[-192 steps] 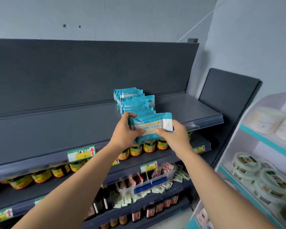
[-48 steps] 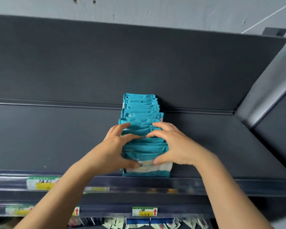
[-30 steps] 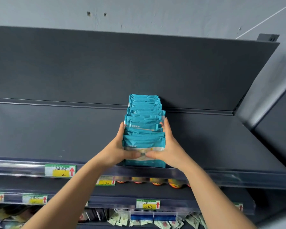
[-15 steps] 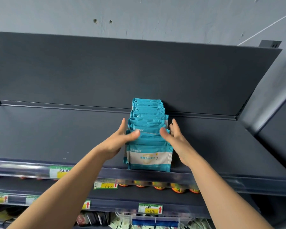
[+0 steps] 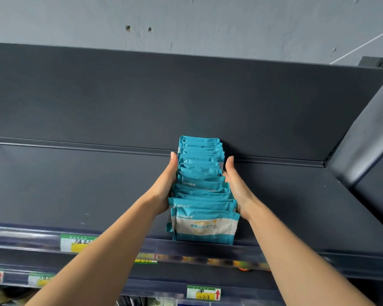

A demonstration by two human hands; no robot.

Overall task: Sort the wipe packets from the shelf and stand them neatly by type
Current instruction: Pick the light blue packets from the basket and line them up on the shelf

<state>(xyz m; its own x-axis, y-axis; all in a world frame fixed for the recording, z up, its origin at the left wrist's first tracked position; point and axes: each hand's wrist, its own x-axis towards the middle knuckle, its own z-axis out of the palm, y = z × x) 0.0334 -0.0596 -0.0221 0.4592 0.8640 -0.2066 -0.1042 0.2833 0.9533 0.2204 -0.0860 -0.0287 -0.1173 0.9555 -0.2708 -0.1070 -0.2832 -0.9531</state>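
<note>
The wipe packets (image 5: 201,184) stand on edge in a single front-to-back row on the top shelf (image 5: 75,186). The rearmost packet sits against the back panel (image 5: 186,96), and the front packet (image 5: 205,227) stands just behind the front lip (image 5: 285,252), printed face outward.

The left hand (image 5: 166,184) lies flat against the left side of the row. The right hand (image 5: 236,186) lies flat against the right side. The fingers (image 5: 229,167) of both hands are extended and held together, pressing inward and grasping nothing. This two-sided pressure probably serves to square the packet edges into one line and hold the soft packets upright.

All visible packets share the same teal print, so the row appears to be one type.

Clearances: the shelf surface is bare to both sides of the row, with more room to the left. The side panel (image 5: 367,140) bounds the right end. The front lip stops forward slide; the back panel stops rearward travel. Price labels (image 5: 77,242) sit on the lip, below the hands.
</note>
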